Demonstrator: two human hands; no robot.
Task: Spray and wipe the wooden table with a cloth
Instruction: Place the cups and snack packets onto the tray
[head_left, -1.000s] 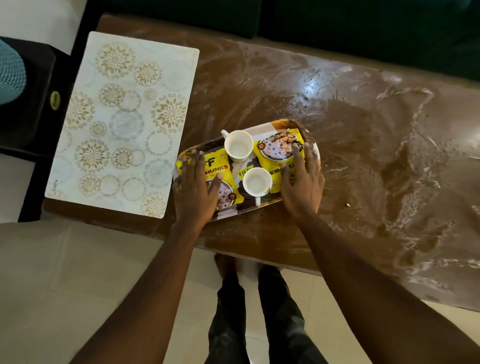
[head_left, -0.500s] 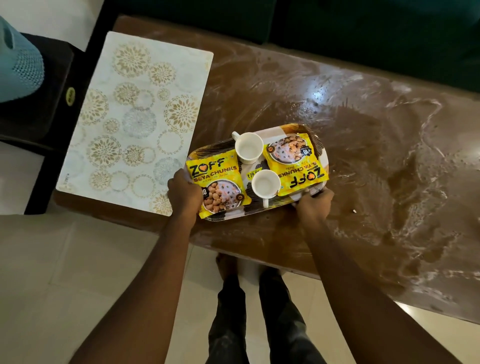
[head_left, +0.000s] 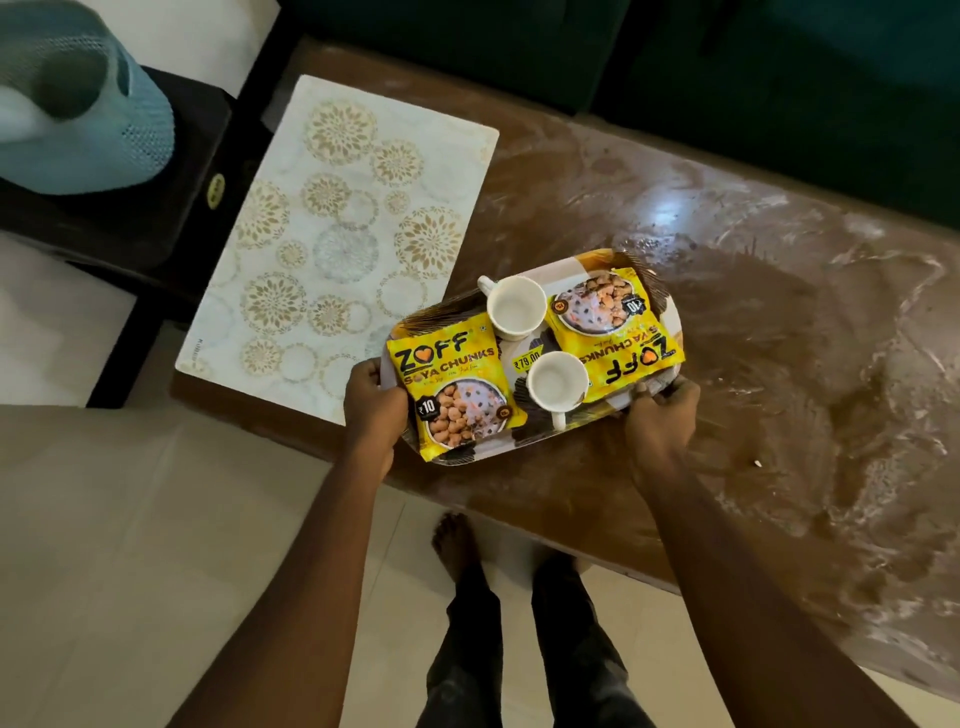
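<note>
Wooden table (head_left: 727, 270) streaked with whitish smears, tiled floor (head_left: 156, 519) beneath, green sofa (head_left: 753, 78) behind, placemat (head_left: 337, 234) on its left end, your left hand (head_left: 376, 400) and right hand (head_left: 662, 410) each gripping a tray (head_left: 571, 270) end (two cups (head_left: 514, 312), two snack packets (head_left: 447, 384) aboard) at the near edge.

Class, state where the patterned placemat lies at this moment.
In the head view, the placemat lies flat on the left end of the wooden table, just left of the tray.

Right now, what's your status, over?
Left hand, right hand grip patterned rounded tray. Brown wooden table smeared. In the way: white cups, yellow snack packets, floral placemat.
</note>
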